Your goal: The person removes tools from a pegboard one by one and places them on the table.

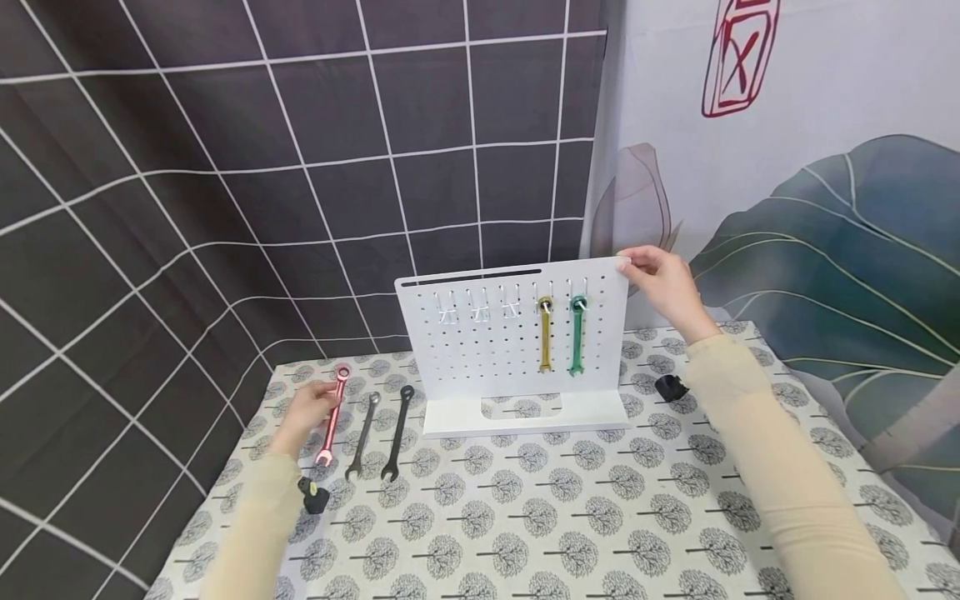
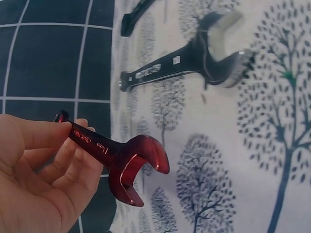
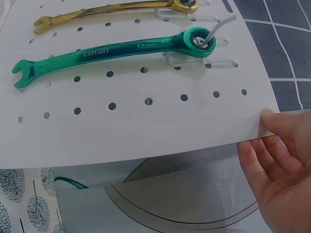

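A dark, white-gridded curtain (image 1: 431, 196) hangs behind a table spread with a tree-print cloth (image 1: 480, 492). The left hand (image 1: 306, 410) pinches the red wrench (image 2: 99, 147) by its handle between thumb and fingers, the forked end jutting out past the fingertips; whether it clears the cloth is hard to judge. A grey wrench (image 1: 364, 433) and a black wrench (image 1: 398, 433) lie beside it. The right hand (image 1: 665, 285) grips the upper corner of the white pegboard (image 1: 480, 367), near a hanging green wrench (image 1: 577, 337).
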Demonstrator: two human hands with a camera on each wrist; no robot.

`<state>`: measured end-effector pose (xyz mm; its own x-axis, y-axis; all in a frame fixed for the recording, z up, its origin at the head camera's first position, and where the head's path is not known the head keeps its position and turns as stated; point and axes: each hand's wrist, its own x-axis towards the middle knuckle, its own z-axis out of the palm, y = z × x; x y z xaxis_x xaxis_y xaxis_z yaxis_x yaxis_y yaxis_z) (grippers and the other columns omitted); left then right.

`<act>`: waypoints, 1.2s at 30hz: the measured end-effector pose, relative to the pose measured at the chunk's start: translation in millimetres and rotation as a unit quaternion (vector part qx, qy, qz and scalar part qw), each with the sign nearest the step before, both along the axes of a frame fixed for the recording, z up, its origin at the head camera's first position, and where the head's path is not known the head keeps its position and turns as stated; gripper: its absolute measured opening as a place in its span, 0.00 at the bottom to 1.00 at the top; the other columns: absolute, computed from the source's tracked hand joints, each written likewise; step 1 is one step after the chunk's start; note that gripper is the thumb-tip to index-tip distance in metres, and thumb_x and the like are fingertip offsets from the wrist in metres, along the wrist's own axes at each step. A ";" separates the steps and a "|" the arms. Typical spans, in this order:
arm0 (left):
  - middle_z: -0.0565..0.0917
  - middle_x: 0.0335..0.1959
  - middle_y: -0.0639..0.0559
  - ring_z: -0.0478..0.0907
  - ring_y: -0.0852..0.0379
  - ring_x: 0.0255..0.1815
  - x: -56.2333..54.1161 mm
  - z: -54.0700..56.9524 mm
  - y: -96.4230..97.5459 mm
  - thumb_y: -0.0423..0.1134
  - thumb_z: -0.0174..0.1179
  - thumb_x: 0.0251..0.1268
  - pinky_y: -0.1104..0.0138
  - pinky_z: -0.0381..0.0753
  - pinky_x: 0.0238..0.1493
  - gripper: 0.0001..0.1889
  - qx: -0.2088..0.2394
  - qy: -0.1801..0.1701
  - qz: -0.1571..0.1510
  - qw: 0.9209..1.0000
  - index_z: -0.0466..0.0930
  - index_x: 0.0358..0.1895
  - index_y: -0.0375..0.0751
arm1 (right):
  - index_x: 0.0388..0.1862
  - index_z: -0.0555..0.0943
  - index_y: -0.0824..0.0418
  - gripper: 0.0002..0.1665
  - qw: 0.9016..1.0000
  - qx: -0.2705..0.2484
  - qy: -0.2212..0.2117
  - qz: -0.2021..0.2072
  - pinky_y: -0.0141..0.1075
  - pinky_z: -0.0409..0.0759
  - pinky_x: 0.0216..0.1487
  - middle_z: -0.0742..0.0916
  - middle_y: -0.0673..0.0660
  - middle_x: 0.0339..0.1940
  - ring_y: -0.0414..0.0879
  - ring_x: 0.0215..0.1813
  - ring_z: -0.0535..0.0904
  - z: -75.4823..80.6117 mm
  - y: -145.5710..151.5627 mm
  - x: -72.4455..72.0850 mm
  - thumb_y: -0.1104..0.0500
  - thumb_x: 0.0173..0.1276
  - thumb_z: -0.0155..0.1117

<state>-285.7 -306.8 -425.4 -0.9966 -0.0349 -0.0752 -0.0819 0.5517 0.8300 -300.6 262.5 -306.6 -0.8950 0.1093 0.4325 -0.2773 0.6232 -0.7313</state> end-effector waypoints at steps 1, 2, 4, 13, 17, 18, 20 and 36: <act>0.78 0.50 0.23 0.77 0.62 0.29 -0.3 -1.4 0.8 0.25 0.50 0.70 0.70 0.83 0.28 0.24 -0.006 0.000 0.001 1.000 0.64 0.67 0.16 | 0.59 0.81 0.64 0.23 1.000 -0.001 0.000 0.001 0.26 0.75 0.43 0.86 0.66 0.55 0.44 0.47 0.81 0.2 0.1 0.2 0.49 0.75 0.63; 0.79 0.49 0.24 0.76 0.62 0.28 -0.9 -3.0 1.4 0.25 0.50 0.69 0.70 0.82 0.27 0.24 -0.011 0.002 0.003 1.000 0.65 0.66 0.16 | 0.59 0.81 0.64 0.23 1.000 -0.001 0.001 0.001 0.25 0.76 0.42 0.86 0.66 0.55 0.43 0.47 0.81 0.3 0.1 0.5 0.49 0.75 0.63; 0.80 0.47 0.25 0.75 0.62 0.25 -2.4 -6.7 2.5 0.25 0.51 0.69 0.70 0.81 0.25 0.24 -0.020 0.005 0.006 1.000 0.66 0.65 0.17 | 0.59 0.81 0.64 0.23 1.000 -0.001 0.001 0.001 0.25 0.75 0.42 0.86 0.66 0.55 0.43 0.46 0.81 0.1 0.4 0.5 0.50 0.75 0.63; 0.84 0.39 0.31 0.74 0.61 0.20 -9.2 -22.2 4.0 0.27 0.53 0.66 0.70 0.75 0.21 0.23 -0.063 0.009 0.015 0.998 0.70 0.64 0.19 | 0.60 0.80 0.64 0.23 1.000 -0.002 -0.001 0.001 0.27 0.76 0.44 0.86 0.65 0.55 0.43 0.47 0.81 -2.0 0.8 -1.4 0.50 0.76 0.62; 0.85 0.42 0.31 0.76 0.59 0.23 -9.5 -25.7 5.3 0.28 0.54 0.67 0.70 0.77 0.24 0.22 -0.080 0.004 0.024 0.997 0.72 0.63 0.20 | 0.59 0.81 0.65 0.23 1.000 -0.004 0.002 0.002 0.26 0.77 0.43 0.86 0.65 0.55 0.45 0.47 0.82 -1.6 0.1 -1.6 0.50 0.75 0.63; 0.84 0.43 0.31 0.77 0.59 0.25 -9.4 -26.4 5.6 0.28 0.54 0.67 0.69 0.77 0.25 0.22 -0.084 0.003 0.025 0.996 0.73 0.62 0.20 | 0.59 0.81 0.65 0.23 1.000 -0.004 0.002 0.003 0.25 0.77 0.43 0.86 0.66 0.55 0.45 0.47 0.82 -1.4 -0.2 -1.4 0.50 0.75 0.63; 0.84 0.44 0.31 0.78 0.58 0.28 -9.0 -27.7 6.1 0.29 0.55 0.68 0.69 0.78 0.27 0.21 -0.090 -0.002 0.027 0.996 0.73 0.62 0.21 | 0.59 0.81 0.65 0.23 1.000 -0.004 0.003 0.003 0.25 0.77 0.43 0.86 0.66 0.55 0.45 0.47 0.82 -0.6 -0.7 -0.7 0.50 0.75 0.63; 0.84 0.42 0.31 0.82 0.52 0.31 -10.8 -34.1 8.4 0.28 0.57 0.65 0.68 0.82 0.27 0.19 -0.118 -0.007 0.028 0.993 0.76 0.57 0.20 | 0.60 0.80 0.64 0.22 1.000 -0.005 -0.003 0.003 0.27 0.77 0.44 0.86 0.64 0.55 0.40 0.45 0.81 -2.8 0.7 -2.2 0.50 0.76 0.62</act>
